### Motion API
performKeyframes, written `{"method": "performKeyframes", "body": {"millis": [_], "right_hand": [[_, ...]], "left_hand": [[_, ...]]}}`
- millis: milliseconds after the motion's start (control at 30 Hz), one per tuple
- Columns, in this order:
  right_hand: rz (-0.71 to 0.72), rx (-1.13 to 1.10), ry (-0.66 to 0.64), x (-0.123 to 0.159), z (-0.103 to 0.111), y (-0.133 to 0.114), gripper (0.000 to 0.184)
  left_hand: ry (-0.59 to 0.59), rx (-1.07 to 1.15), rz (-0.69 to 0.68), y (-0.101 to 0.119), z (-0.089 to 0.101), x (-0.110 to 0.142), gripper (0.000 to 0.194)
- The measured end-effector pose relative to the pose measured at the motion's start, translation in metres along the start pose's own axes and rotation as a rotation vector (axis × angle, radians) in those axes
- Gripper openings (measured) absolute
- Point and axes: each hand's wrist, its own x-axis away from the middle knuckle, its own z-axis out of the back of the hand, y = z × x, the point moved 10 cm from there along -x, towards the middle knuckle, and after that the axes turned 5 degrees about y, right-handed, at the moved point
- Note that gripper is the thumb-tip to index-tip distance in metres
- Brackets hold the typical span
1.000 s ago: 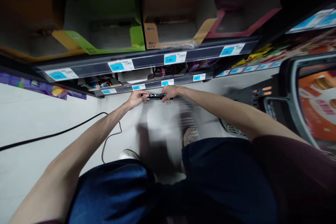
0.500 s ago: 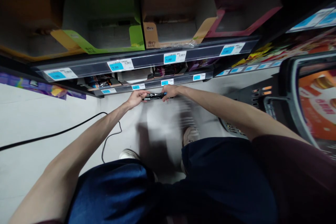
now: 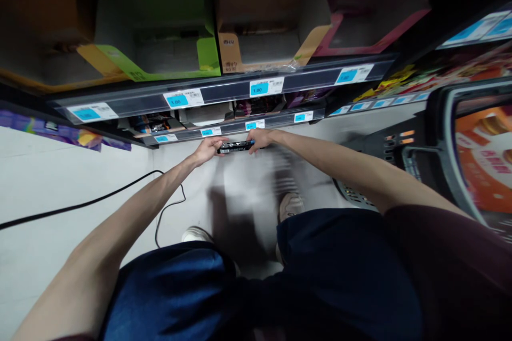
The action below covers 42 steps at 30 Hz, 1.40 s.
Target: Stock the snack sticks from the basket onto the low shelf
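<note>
A narrow black packet [image 3: 236,146] with white print and a bit of blue at its right end spans the space between my hands. My left hand [image 3: 208,149] pinches its left end, thumb on top. Around the right end, the fingers of my right hand [image 3: 261,139] are closed. The packet is level, just in front of the bottom shelf's edge [image 3: 230,129] and above the floor. Behind it on that shelf stand low open cartons, one with dark packets [image 3: 160,121] and one with a pale inside [image 3: 206,114]. What the packet contains cannot be seen.
Above is a shelf with cut-open display boxes, including a green one [image 3: 160,64] and a tan one [image 3: 272,48]. Price tags [image 3: 184,98] line the edges. A dark shopping basket [image 3: 444,160] holding an orange package [image 3: 488,154] stands right. A black cable [image 3: 100,200] crosses the floor left.
Both hands keep hold of the black packet in nearly the same place. The right fingers have shifted slightly at its right end. Everything else looks the same.
</note>
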Motion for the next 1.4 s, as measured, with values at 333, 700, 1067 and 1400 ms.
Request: {"method": "performKeyframes", "body": {"millis": [333, 700, 1067, 1400], "right_hand": [[0.021, 0.028, -0.001, 0.002, 0.002, -0.005, 0.029], [0.041, 0.044, 0.008, 0.001, 0.003, -0.006, 0.022], [-0.008, 0.037, -0.008, 0.008, 0.004, -0.005, 0.027], [-0.069, -0.076, -0.044, 0.014, 0.000, -0.005, 0.020]], "left_hand": [[0.026, -0.031, -0.063, 0.003, 0.004, -0.002, 0.035], [0.048, -0.094, -0.082, 0.003, 0.004, -0.004, 0.029], [0.033, -0.004, 0.025, 0.001, 0.001, 0.000, 0.027], [-0.015, -0.098, 0.038, -0.001, -0.001, 0.002, 0.042]]}}
